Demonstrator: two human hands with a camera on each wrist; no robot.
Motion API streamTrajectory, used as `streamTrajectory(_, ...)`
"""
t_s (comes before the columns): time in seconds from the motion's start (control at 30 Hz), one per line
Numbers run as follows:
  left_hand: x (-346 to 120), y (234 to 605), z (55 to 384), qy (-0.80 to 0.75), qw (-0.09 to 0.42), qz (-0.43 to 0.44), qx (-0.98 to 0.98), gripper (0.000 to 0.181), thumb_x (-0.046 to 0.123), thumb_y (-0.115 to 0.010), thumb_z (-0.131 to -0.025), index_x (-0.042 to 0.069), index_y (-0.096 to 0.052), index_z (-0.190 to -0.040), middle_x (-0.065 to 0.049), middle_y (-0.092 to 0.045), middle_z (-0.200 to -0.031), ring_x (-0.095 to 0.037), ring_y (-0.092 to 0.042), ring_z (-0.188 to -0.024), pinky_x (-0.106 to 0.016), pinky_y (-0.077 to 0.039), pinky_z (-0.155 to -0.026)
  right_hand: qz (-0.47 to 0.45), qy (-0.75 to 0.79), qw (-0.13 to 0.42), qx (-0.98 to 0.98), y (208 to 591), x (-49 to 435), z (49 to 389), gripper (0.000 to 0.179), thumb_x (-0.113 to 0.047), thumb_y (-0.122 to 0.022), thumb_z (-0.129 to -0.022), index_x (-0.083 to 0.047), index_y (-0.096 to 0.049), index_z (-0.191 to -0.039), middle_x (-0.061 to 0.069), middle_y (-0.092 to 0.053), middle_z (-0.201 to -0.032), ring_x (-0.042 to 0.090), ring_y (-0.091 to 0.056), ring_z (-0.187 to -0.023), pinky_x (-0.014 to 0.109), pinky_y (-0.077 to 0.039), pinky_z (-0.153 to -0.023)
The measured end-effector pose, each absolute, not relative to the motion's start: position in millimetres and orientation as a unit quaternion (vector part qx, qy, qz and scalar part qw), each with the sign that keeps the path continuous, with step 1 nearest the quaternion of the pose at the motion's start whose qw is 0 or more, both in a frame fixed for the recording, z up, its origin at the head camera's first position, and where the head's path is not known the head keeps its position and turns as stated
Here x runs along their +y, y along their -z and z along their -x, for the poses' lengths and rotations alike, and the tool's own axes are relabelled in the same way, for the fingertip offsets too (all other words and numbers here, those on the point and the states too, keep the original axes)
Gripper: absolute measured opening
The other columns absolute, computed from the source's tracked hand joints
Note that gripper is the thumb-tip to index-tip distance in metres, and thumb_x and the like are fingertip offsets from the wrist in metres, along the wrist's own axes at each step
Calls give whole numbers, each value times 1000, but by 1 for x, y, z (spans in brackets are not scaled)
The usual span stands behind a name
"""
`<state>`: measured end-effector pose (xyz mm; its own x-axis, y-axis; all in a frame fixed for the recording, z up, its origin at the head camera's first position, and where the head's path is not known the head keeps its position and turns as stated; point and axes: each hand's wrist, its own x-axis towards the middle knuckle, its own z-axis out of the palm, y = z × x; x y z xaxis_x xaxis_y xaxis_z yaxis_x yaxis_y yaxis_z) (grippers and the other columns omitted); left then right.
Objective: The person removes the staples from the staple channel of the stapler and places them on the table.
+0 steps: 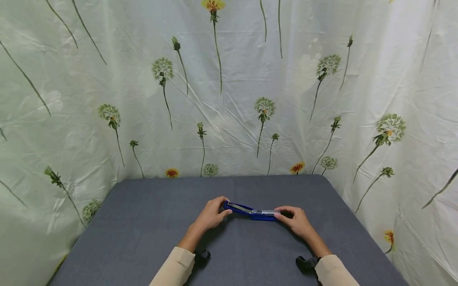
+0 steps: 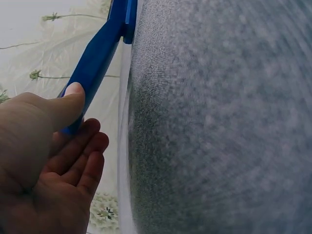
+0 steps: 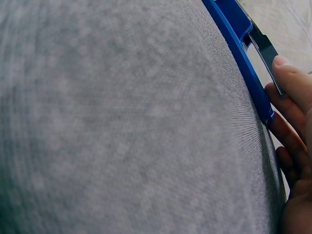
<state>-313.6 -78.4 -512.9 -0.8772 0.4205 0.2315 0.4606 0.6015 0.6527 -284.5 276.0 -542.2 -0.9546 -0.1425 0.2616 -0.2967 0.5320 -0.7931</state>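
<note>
A blue stapler (image 1: 265,218) lies between the two hands low over the grey table, its halves spread apart in a wide, shallow V. My left hand (image 1: 212,214) pinches the outer end of the raised left half, the cover (image 2: 97,56), with the thumb along its side. At the other end, my right hand (image 1: 296,222) grips the right half. In the right wrist view its thumb presses the dark metal magazine (image 3: 265,52), while other fingers reach the tip of the blue base (image 3: 253,80). The palm of the right hand is partly cut off in that view.
A grey cloth (image 1: 143,222) covers the table. Behind and beside it hangs a pale curtain (image 1: 229,119) printed with dandelions. Black straps (image 1: 305,263) sit at both wrists, below cream sleeves (image 1: 175,266).
</note>
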Motion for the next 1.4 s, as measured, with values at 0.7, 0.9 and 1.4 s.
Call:
streamTrajectory(0.7, -57, 500, 305, 340, 111, 262, -897, 48, 39, -79, -92, 9, -69, -127, -7, -67, -126, -29, -64, -119, -50, -54, -100, -115, -459, 85, -877, 541, 274, 286, 19, -28, -80, -92, -21, -80, -110, 1, -78, -107, 3, -66, -94, 25, -53, -86)
streamTrajectory(0.9, -38, 492, 304, 317, 119, 261, -904, 42, 39, -79, -92, 12, -72, -124, -5, -66, -128, -29, -61, -125, -49, -52, -104, -117, -458, 85, -877, 540, 272, 286, 19, -29, -79, -92, -21, -80, -110, 0, -78, -107, 2, -66, -93, 26, -53, -85)
streamTrajectory(1.4, 7, 486, 304, 275, 95, 251, -923, 32, 35, -79, -92, 16, -75, -118, -3, -68, -126, -24, -63, -119, -42, -56, -97, -116, -463, 87, -874, 542, 274, 288, 20, -29, -79, -93, -20, -80, -111, 2, -78, -110, 4, -66, -94, 25, -53, -86)
